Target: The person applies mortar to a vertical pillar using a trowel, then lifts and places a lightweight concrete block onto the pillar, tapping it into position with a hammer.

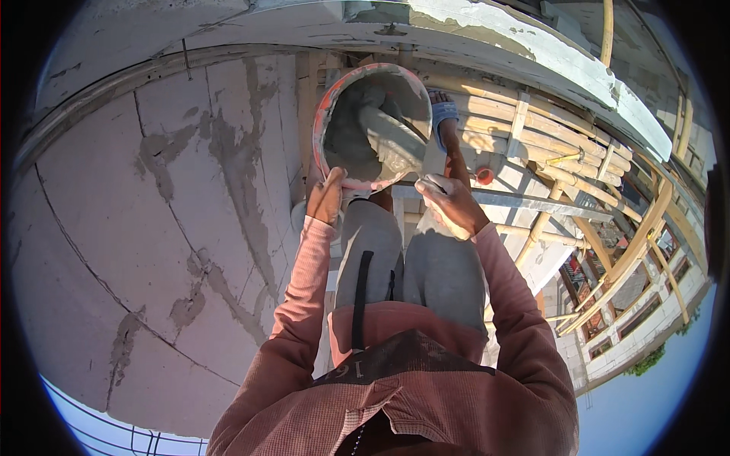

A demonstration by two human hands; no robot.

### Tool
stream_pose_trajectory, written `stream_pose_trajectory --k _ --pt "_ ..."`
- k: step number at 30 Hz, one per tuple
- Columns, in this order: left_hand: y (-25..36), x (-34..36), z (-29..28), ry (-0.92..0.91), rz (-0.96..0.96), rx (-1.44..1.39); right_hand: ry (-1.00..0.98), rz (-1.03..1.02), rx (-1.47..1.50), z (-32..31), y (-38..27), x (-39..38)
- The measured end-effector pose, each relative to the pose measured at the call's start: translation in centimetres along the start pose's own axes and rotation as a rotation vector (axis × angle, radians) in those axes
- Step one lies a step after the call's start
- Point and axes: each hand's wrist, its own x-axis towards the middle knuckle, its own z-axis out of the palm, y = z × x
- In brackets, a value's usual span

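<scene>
Between my legs and the wall stands a round bucket (319,125) with an orange-red rim, coated inside with grey mortar (350,140). My left hand (325,199) is closed on its near left rim. My right hand (450,204) is closed at the near right of the bucket, around the handle end of a mortar-smeared trowel (391,137). The trowel's broad blade slants into the bucket, with wet mortar heaped toward its near end. The fingers of my right hand partly hide the handle.
A pale block wall (190,228) with grey mortar patches rises at the left. Bamboo poles (494,114) form a platform at the right, near my blue sandal (445,114). A metal bar (525,201) crosses in front of me. A small red cup (484,176) sits beside my leg.
</scene>
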Motion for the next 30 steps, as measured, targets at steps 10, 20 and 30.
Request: stream_pose_trajectory --k 10,20,30 --pt "-1.0 2.1 0.1 0.099 0.149 -0.482 -0.060 -0.515 0.421 1.7 -1.4 3.8" --pt "-5.6 0.8 -1.3 0.244 -0.004 -0.450 0.821 -1.216 -0.433 14.6 -11.0 16.0" --pt "-11.4 2.4 -4.1 0.094 -0.117 -0.483 0.469 -0.698 0.113 14.4 -4.6 7.8"
